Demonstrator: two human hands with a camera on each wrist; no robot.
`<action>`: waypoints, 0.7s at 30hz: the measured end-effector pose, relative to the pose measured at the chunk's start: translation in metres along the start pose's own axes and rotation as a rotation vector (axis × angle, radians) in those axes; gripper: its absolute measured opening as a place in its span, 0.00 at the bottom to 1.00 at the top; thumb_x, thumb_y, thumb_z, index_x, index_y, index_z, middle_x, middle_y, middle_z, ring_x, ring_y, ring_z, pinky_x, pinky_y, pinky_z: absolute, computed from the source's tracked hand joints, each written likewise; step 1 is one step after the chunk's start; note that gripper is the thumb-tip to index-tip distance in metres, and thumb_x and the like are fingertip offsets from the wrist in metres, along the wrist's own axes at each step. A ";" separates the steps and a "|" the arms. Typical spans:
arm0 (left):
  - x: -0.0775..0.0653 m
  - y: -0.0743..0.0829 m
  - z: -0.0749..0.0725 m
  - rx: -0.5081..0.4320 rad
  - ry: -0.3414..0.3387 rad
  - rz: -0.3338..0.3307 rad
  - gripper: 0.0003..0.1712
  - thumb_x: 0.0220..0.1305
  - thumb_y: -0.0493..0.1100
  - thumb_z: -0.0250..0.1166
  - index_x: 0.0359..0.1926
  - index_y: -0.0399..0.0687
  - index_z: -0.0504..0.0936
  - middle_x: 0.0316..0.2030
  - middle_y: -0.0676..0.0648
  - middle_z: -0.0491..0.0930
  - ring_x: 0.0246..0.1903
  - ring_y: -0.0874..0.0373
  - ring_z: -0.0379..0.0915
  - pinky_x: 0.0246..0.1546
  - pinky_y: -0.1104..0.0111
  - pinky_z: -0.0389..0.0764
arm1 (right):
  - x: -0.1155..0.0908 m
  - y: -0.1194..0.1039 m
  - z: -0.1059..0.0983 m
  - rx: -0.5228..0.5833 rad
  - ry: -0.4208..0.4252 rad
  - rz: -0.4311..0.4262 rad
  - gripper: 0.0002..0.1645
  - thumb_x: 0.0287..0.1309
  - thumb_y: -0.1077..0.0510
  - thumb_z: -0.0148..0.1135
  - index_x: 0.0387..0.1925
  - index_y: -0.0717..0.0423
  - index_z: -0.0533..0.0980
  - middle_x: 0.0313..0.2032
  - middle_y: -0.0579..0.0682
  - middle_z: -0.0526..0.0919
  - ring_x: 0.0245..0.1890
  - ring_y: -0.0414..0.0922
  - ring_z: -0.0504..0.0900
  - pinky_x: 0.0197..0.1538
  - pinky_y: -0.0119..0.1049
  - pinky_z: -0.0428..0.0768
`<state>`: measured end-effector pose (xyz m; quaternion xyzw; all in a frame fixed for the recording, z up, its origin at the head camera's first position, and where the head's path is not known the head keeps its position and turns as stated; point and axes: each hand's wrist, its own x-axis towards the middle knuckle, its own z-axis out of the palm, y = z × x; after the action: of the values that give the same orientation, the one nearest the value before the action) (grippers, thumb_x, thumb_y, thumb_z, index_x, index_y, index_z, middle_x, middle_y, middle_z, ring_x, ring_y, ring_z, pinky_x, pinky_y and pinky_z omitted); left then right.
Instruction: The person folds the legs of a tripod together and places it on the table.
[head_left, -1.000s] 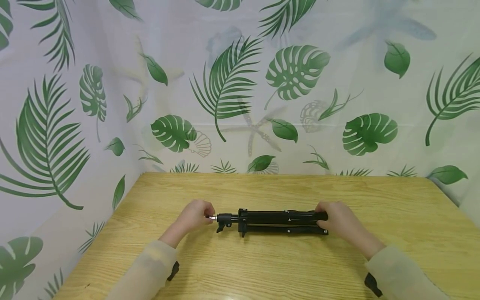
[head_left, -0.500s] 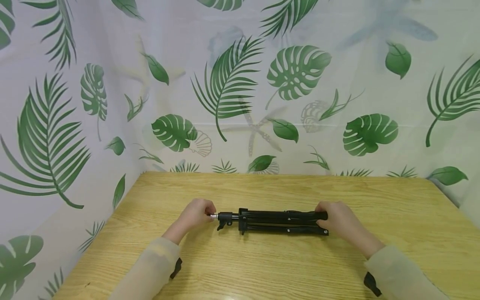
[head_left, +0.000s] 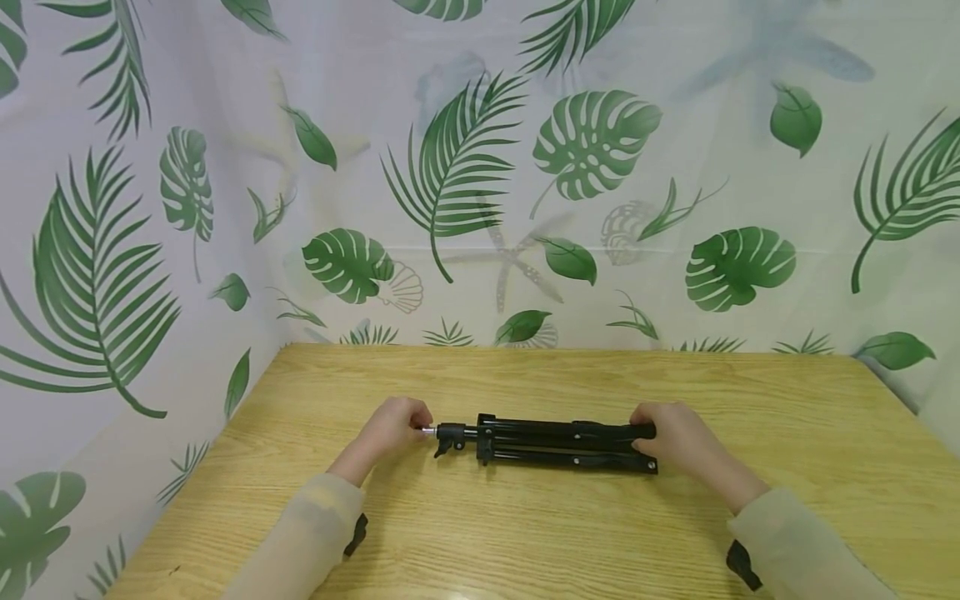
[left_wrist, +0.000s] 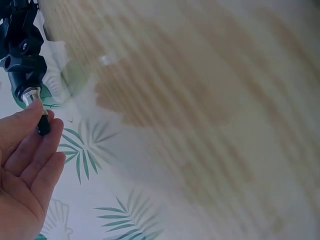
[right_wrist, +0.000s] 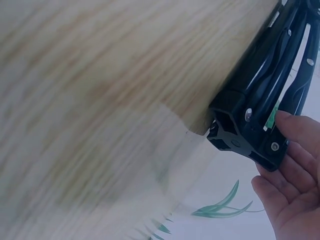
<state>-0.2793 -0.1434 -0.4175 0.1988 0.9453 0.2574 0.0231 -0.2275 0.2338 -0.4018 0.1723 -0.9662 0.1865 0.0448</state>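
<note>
A folded black tripod stand (head_left: pixel 555 432) lies sideways across the middle of the head view, legs to the right. My left hand (head_left: pixel 392 427) pinches the silver stud with a black tip (left_wrist: pixel 32 97) at its left end, between thumb and fingers. At the other end, my right hand (head_left: pixel 678 435) grips one of the black legs (right_wrist: pixel 280 142) near its foot, thumb on one side and fingers on the other. A small black knob (head_left: pixel 444 450) sticks out near the stud. Whether the tripod touches the table cannot be told.
The wood-grained table (head_left: pixel 465 533) runs under both arms to a leaf-printed cloth (head_left: pixel 480 208) hanging at the back and left. A black strap piece (head_left: pixel 742 567) shows under the right sleeve, another under the left.
The tripod has turned slightly, its knob end shifting a little up and right in view with my left hand. My right hand holds the same spot.
</note>
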 end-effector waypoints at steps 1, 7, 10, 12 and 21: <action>0.000 -0.001 0.000 0.002 -0.001 0.000 0.05 0.48 0.30 0.66 0.28 0.40 0.80 0.26 0.49 0.78 0.30 0.57 0.73 0.34 0.65 0.75 | 0.000 0.000 0.000 0.003 -0.005 0.000 0.13 0.42 0.63 0.67 0.34 0.63 0.77 0.34 0.57 0.80 0.36 0.56 0.78 0.37 0.48 0.75; -0.001 -0.002 0.000 -0.003 -0.017 -0.007 0.05 0.49 0.30 0.65 0.29 0.40 0.80 0.27 0.49 0.78 0.30 0.57 0.73 0.34 0.65 0.75 | 0.002 0.001 -0.001 0.004 -0.010 -0.014 0.13 0.42 0.63 0.67 0.33 0.63 0.77 0.33 0.57 0.80 0.36 0.56 0.77 0.38 0.47 0.75; -0.002 -0.001 0.000 -0.003 -0.023 -0.005 0.05 0.49 0.30 0.66 0.29 0.41 0.80 0.27 0.49 0.78 0.30 0.57 0.73 0.34 0.66 0.75 | 0.002 0.001 -0.001 -0.003 -0.004 -0.021 0.13 0.42 0.63 0.67 0.34 0.63 0.77 0.33 0.57 0.80 0.36 0.56 0.78 0.38 0.48 0.75; -0.003 -0.001 -0.001 -0.002 -0.023 -0.002 0.05 0.48 0.31 0.66 0.28 0.41 0.80 0.27 0.49 0.78 0.29 0.57 0.73 0.34 0.66 0.74 | 0.002 0.001 -0.001 -0.004 -0.004 -0.026 0.13 0.42 0.63 0.67 0.34 0.63 0.77 0.34 0.57 0.80 0.36 0.56 0.77 0.38 0.48 0.75; -0.004 0.002 -0.003 0.007 -0.018 -0.014 0.08 0.48 0.34 0.67 0.32 0.38 0.79 0.29 0.48 0.78 0.32 0.56 0.74 0.37 0.64 0.74 | 0.001 -0.002 -0.001 -0.009 -0.001 -0.015 0.16 0.44 0.61 0.66 0.37 0.65 0.76 0.36 0.58 0.80 0.38 0.56 0.77 0.39 0.48 0.74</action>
<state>-0.2751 -0.1443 -0.4143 0.1944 0.9475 0.2519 0.0328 -0.2278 0.2322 -0.4001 0.1796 -0.9657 0.1816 0.0468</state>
